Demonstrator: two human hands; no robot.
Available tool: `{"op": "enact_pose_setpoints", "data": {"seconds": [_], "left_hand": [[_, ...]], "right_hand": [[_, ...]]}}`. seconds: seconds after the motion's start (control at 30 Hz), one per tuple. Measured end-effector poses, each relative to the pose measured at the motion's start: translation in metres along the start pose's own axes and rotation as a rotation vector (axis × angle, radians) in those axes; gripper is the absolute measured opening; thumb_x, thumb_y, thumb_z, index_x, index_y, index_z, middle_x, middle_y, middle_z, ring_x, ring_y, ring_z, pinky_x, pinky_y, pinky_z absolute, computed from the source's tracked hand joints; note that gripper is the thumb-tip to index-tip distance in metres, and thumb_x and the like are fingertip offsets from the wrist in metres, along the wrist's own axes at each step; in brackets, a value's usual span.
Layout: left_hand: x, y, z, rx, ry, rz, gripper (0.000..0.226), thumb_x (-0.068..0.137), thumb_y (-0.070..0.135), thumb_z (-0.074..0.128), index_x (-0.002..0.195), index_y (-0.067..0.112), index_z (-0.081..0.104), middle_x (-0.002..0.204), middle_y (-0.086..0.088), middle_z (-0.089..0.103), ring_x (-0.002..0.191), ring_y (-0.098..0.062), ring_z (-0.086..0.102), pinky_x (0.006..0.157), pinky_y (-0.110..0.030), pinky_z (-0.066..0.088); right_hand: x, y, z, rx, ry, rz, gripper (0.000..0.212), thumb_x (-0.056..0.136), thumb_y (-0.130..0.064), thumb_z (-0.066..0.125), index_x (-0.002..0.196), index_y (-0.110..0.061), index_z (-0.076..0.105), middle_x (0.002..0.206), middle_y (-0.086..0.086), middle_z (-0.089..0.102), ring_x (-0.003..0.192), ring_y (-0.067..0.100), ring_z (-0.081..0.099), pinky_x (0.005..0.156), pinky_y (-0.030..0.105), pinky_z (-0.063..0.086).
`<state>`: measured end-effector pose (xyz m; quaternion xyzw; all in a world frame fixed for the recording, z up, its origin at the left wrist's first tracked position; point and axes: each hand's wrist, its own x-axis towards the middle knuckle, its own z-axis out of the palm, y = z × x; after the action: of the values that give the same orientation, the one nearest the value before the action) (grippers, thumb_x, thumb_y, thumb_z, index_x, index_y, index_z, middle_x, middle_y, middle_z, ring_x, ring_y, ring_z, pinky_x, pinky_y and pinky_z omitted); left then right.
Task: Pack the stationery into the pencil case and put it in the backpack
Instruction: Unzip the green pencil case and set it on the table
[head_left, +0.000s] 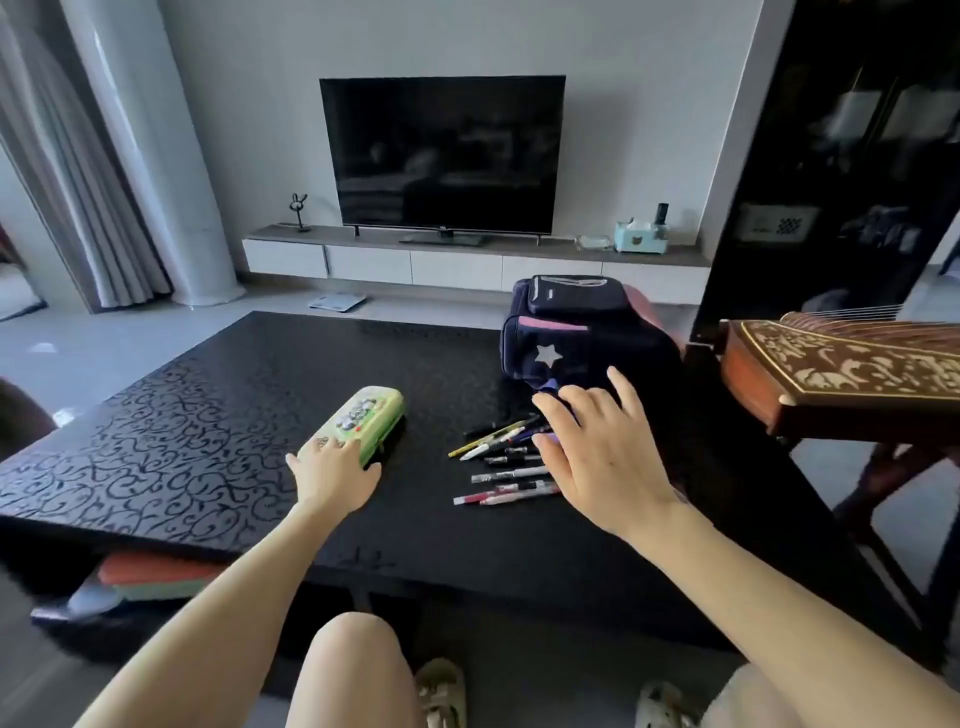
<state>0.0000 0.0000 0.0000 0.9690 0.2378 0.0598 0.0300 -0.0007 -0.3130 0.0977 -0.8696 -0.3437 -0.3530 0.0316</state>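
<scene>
A green pencil case with a cartoon print lies closed on the black patterned table. My left hand grips its near end, thumb on the right side. Several pens and pencils lie loose in a row right of the case. My right hand hovers over their right ends with fingers spread and straight, holding nothing. A dark blue backpack with a white star and pink trim lies on the table just behind the pens.
A carved wooden zither on a stand juts in at the right, close to the backpack. A TV on a low cabinet stands against the far wall. My knees and sandals are below the table's near edge.
</scene>
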Motion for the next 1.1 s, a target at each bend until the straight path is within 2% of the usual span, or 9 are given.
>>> {"op": "enact_pose_setpoints", "data": {"seconds": [0.3, 0.4, 0.5, 0.57, 0.67, 0.77, 0.87, 1.0, 1.1], "left_hand": [[0.103, -0.021, 0.043, 0.040, -0.306, -0.224, 0.111, 0.058, 0.067, 0.068, 0.143, 0.034, 0.004, 0.147, -0.020, 0.023, 0.135, -0.041, 0.018, 0.105, -0.064, 0.016], [0.117, -0.026, 0.045, -0.071, -0.334, -0.222, 0.112, 0.053, 0.056, 0.077, 0.140, 0.035, 0.010, 0.133, -0.020, 0.037, 0.122, -0.039, 0.036, 0.097, -0.053, 0.036], [0.112, -0.018, 0.038, -0.294, -0.323, -0.228, 0.103, 0.053, 0.055, 0.076, 0.137, 0.035, 0.018, 0.123, -0.020, 0.042, 0.110, -0.038, 0.045, 0.089, -0.045, 0.041], [0.093, -0.004, 0.030, -0.537, -0.352, -0.225, 0.102, 0.048, 0.057, 0.071, 0.134, 0.042, 0.018, 0.123, -0.016, 0.045, 0.104, -0.034, 0.049, 0.086, -0.041, 0.044], [0.048, 0.022, 0.015, -0.838, -0.349, -0.104, 0.101, 0.042, 0.054, 0.074, 0.128, 0.052, 0.021, 0.123, -0.004, 0.046, 0.099, -0.025, 0.055, 0.080, -0.039, 0.050], [0.001, 0.057, 0.005, -0.949, -0.327, 0.033, 0.100, 0.043, 0.051, 0.078, 0.126, 0.054, 0.021, 0.120, 0.001, 0.047, 0.099, -0.019, 0.055, 0.082, -0.039, 0.053], [-0.034, 0.088, -0.001, -0.975, -0.350, 0.112, 0.102, 0.047, 0.049, 0.078, 0.129, 0.048, 0.018, 0.118, 0.002, 0.043, 0.102, -0.015, 0.052, 0.084, -0.033, 0.051], [-0.048, 0.105, -0.019, -1.214, -0.539, 0.115, 0.079, 0.073, 0.036, 0.074, 0.132, 0.035, 0.022, 0.104, 0.006, 0.057, 0.077, 0.004, 0.062, 0.058, -0.007, 0.047], [-0.043, 0.118, -0.033, -1.285, -0.484, 0.086, 0.090, 0.069, 0.042, 0.076, 0.135, 0.042, 0.014, 0.114, 0.009, 0.058, 0.091, -0.001, 0.062, 0.065, -0.015, 0.047]], "right_hand": [[0.027, 0.004, 0.112, 0.034, -0.115, -0.050, 0.034, 0.093, -0.035, 0.039, 0.118, -0.016, 0.052, 0.096, 0.002, 0.062, 0.082, 0.023, 0.059, 0.105, 0.048, 0.034], [0.027, 0.000, 0.135, 0.062, -0.201, -0.046, 0.035, 0.093, -0.035, 0.038, 0.118, -0.016, 0.051, 0.096, 0.000, 0.062, 0.083, 0.022, 0.059, 0.104, 0.049, 0.036], [0.024, -0.009, 0.146, 0.188, -0.262, 0.007, 0.038, 0.090, -0.036, 0.038, 0.116, -0.014, 0.055, 0.094, 0.000, 0.063, 0.083, 0.023, 0.060, 0.098, 0.048, 0.043], [0.023, -0.017, 0.145, 0.390, -0.298, 0.120, 0.043, 0.091, -0.039, 0.036, 0.122, -0.015, 0.053, 0.105, 0.000, 0.063, 0.094, 0.022, 0.060, 0.094, 0.041, 0.046], [0.028, -0.028, 0.135, 0.924, -0.506, 0.541, 0.053, 0.092, -0.048, 0.043, 0.139, -0.027, 0.034, 0.137, -0.008, 0.045, 0.124, 0.011, 0.045, 0.104, 0.032, 0.037], [0.038, -0.038, 0.133, 1.473, -0.561, 0.934, 0.072, 0.077, -0.058, 0.059, 0.140, -0.037, 0.028, 0.136, -0.009, 0.048, 0.121, 0.010, 0.049, 0.100, 0.041, 0.044], [0.034, -0.039, 0.126, 1.638, -0.389, 1.029, 0.062, 0.079, -0.033, 0.069, 0.134, -0.032, 0.040, 0.121, -0.003, 0.063, 0.109, 0.015, 0.061, 0.095, 0.046, 0.049], [0.009, -0.016, 0.104, 1.531, -0.361, 0.946, 0.054, 0.079, -0.022, 0.071, 0.128, -0.031, 0.048, 0.116, -0.005, 0.065, 0.108, 0.011, 0.061, 0.098, 0.040, 0.048], [-0.006, -0.008, 0.085, 1.465, -0.543, 0.745, 0.062, 0.083, -0.021, 0.068, 0.137, -0.031, 0.039, 0.124, -0.006, 0.060, 0.114, 0.008, 0.056, 0.098, 0.035, 0.048]]}}
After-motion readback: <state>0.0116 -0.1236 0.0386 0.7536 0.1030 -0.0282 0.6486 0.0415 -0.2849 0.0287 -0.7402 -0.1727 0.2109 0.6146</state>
